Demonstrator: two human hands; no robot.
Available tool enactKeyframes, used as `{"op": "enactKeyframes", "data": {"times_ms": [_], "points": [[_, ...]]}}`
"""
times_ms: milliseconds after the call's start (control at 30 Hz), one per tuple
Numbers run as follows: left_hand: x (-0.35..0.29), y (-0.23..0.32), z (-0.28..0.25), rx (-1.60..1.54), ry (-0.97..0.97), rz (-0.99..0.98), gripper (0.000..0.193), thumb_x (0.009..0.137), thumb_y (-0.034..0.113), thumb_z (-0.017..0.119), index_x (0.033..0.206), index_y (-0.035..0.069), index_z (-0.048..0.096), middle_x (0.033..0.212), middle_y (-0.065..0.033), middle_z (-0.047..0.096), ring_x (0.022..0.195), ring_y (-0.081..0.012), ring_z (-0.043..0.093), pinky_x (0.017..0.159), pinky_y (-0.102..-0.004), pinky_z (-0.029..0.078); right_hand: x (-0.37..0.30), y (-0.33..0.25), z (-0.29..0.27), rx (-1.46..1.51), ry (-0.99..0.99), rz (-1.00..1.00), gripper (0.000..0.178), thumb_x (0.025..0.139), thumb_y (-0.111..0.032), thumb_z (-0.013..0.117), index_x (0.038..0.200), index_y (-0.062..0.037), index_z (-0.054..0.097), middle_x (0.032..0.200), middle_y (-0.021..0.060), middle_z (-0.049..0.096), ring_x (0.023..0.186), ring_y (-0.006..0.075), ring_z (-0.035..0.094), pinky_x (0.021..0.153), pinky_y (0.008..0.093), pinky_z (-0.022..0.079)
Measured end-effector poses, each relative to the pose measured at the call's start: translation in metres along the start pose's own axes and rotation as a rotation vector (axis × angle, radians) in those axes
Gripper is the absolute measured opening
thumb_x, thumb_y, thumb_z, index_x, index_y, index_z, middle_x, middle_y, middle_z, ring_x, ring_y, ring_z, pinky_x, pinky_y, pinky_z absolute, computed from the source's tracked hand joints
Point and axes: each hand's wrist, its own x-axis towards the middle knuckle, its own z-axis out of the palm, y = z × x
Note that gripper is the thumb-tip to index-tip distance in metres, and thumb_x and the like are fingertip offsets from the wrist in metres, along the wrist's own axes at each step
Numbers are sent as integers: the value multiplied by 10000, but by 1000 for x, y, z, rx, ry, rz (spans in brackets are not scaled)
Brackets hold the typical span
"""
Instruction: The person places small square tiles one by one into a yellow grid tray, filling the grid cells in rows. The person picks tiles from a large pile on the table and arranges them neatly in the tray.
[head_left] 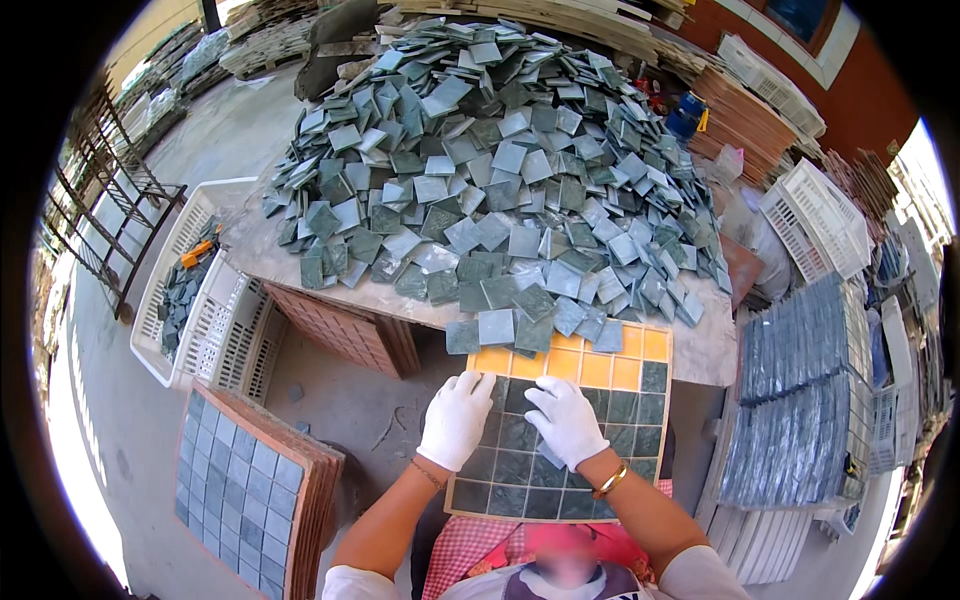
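Observation:
A square tray [664, 432] with a light rim lies before me, mostly filled with dark green stone tiles in rows. Its yellow grid shows bare at the far side. My left hand [456, 420], in a white glove, is at the tray's left edge, fingers drawn together over the tiles; whatever they may pinch is hidden. Over the tray's middle, my white-gloved right hand [566, 424] has its fingers curled. A paler tile [549, 455] pokes out slantwise below its palm and seems held there. Several loose tiles [495, 327] overlap the tray's far edge.
A big heap of loose tiles [490, 170] covers the table [705, 350] beyond the tray. At left stand white crates [215, 330] and a stack of tiled boards [240, 480]. Bundled tile sheets [795, 390] stand at right, below a white crate [818, 220].

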Motion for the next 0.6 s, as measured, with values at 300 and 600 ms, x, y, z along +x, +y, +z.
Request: {"op": "enactKeyframes", "data": {"times_ms": [300,600], "points": [[-2,21,9,152,-99,53,706,804,329,679,1386,5,446,1467,-145,412,1374,-315,350,1127,-505,233,60,13,-12,-302,138,-318,391,862,-252,630,1241,-172,578,1327,97,504,1271,328,419,1043,494,354],[33,-32,-11,43,200,-139,697,770,252,727,1359,-6,456,1417,-216,423,1303,-409,381,1062,-456,360,104,81,-52,-598,214,-218,505,809,-395,684,1295,-333,561,1433,94,420,1333,371,324,1074,584,249]]}}
